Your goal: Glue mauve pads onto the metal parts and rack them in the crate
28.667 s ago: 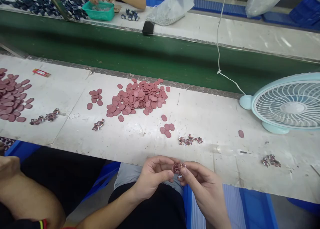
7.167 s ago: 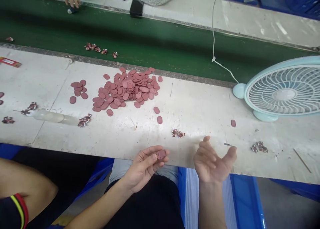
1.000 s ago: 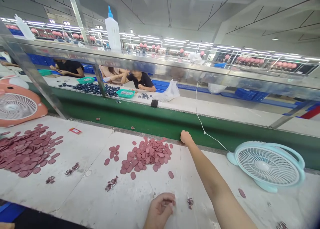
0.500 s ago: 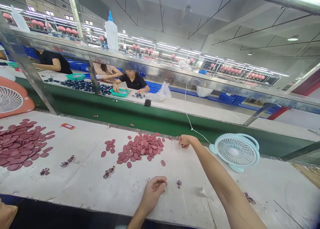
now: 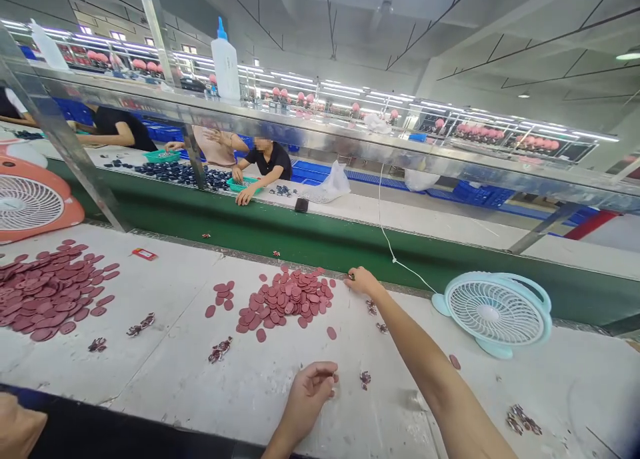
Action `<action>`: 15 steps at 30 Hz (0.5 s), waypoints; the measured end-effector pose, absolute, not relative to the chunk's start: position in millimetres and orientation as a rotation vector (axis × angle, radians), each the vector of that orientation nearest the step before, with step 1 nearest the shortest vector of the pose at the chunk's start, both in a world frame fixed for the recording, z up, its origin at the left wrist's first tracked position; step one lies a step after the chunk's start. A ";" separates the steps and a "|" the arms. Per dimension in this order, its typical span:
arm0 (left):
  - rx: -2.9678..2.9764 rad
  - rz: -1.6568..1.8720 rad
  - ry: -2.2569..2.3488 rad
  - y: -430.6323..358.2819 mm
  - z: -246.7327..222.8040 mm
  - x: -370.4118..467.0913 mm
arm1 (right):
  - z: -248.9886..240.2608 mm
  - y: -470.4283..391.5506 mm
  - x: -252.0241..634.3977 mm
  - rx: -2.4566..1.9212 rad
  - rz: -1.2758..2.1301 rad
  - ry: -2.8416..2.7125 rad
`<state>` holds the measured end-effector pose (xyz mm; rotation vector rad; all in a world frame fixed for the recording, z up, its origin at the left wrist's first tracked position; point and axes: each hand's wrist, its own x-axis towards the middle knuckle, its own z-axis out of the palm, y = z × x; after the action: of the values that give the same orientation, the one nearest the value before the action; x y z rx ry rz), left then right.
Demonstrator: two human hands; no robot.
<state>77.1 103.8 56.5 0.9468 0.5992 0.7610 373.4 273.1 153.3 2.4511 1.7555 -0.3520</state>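
Note:
My right hand (image 5: 363,282) reaches across to the far edge of the white worktable (image 5: 175,352), its fingers pinched together. A small dark bit shows by its fingertips, too small to name. Closer to me, my left hand (image 5: 311,395) rests above the tabletop with curled fingers, thumb against the fingertips; whatever it holds is hidden. Between and left of the hands lies a pile of flat oval maroon pieces (image 5: 290,295), with a single oval piece (image 5: 331,333) apart from it. A crumpled dark red and white scrap (image 5: 365,379) sits right of my left hand.
A light blue fan (image 5: 493,312) stands at right, its white cord (image 5: 393,245) running upward. A bigger maroon pile (image 5: 45,289), a red tag (image 5: 145,253) and an orange fan (image 5: 37,199) are at left. Beyond the green belt (image 5: 240,225), people work under a metal shelf (image 5: 300,132).
My right hand has moved left along the table's far edge, over the small scraps there. My left hand keeps nearly the same pose. The view has shifted slightly, and a co-worker's hand across has moved left.

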 end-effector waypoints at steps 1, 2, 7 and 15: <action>0.947 0.759 0.602 103.6 56.8 77.1 | 153.1 274.3 374.8 2.426 -0.379 1.755; 0.947 0.758 0.604 103.4 57.1 77.1 | 154.1 275.2 377.2 2.398 -0.411 1.750; 0.952 0.746 0.610 103.1 59.1 76.5 | 166.4 265.7 393.7 2.244 -0.576 1.710; 0.964 0.728 0.611 102.7 63.6 74.4 | 163.6 203.3 386.8 2.208 -0.484 1.794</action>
<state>74.4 102.7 63.6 0.9641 0.6111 0.7277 386.8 203.3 163.6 2.2079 1.7940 -0.4836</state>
